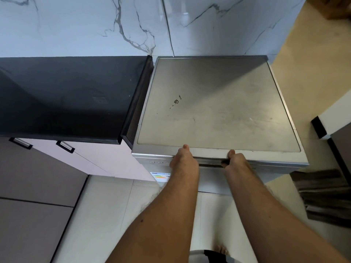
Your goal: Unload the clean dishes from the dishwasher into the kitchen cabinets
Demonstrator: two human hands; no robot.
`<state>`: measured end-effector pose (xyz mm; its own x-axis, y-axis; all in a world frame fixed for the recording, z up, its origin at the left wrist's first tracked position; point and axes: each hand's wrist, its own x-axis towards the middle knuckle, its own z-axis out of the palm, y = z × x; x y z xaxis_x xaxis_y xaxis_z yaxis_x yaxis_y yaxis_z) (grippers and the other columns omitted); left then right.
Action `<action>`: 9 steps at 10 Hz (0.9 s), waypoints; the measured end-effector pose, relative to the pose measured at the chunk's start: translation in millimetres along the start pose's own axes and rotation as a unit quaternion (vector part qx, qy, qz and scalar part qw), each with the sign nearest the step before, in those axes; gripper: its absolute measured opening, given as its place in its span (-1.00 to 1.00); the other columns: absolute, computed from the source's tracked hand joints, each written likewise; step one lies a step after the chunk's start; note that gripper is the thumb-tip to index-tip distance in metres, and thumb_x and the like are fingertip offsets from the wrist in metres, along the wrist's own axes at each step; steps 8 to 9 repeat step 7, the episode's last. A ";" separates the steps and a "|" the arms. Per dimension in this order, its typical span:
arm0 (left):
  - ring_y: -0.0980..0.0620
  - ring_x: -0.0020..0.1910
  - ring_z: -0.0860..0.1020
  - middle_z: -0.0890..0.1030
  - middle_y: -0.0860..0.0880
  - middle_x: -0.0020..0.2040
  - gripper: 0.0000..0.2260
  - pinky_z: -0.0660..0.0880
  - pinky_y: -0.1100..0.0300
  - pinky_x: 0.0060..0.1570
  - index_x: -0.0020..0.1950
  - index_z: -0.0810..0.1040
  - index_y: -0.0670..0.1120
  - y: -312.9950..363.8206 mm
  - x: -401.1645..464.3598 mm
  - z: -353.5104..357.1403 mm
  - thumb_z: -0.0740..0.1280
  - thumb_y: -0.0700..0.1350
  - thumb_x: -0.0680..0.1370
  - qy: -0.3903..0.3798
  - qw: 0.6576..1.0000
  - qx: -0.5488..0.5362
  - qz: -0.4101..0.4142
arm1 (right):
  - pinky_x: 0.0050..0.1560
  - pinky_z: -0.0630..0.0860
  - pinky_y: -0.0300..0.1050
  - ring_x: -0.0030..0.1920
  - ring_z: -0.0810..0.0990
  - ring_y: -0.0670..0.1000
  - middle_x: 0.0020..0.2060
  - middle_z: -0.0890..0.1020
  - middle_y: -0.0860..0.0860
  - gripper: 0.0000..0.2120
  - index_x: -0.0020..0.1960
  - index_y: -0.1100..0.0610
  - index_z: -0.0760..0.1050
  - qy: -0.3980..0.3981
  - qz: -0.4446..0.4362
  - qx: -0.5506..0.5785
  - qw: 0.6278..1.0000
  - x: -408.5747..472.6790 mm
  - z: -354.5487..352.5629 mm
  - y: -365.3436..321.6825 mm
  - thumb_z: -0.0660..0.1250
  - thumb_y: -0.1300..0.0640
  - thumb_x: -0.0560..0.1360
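From the head view we look down on the silver dishwasher [214,107], which stands against the marble wall [95,25] with its door closed. Our left hand [183,158] and right hand [235,160] both grip the front edge of its top, at the recessed handle [209,161]: thumbs lie on the top edge, and the fingers curl under the lip, out of sight. The hands are near each other, at the middle of the front edge. The dishwasher's left edge lies just beside the black tabletop [66,95], with a narrow gap between. Cabinet doors [79,158] with dark handles sit under that tabletop. Pale floor [106,215] lies open in front of the dishwasher, around our forearms. A dark striped mat [322,196] lies on the floor to the right.
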<state>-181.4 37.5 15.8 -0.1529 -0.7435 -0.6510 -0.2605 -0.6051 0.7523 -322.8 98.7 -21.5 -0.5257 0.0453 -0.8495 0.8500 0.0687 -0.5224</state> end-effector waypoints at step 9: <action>-0.04 -0.18 0.60 0.67 -0.11 -0.15 -0.55 0.59 0.03 -0.01 -0.18 0.57 -0.08 52.8 -15.5 -54.9 0.23 0.29 0.55 0.079 0.833 0.455 0.304 | -0.14 0.37 -0.14 0.02 0.61 0.22 -0.06 0.67 0.19 -0.58 -0.10 0.22 0.56 -0.034 -0.447 -0.573 0.686 -50.7 -55.0 -50.6 0.38 -0.18 0.50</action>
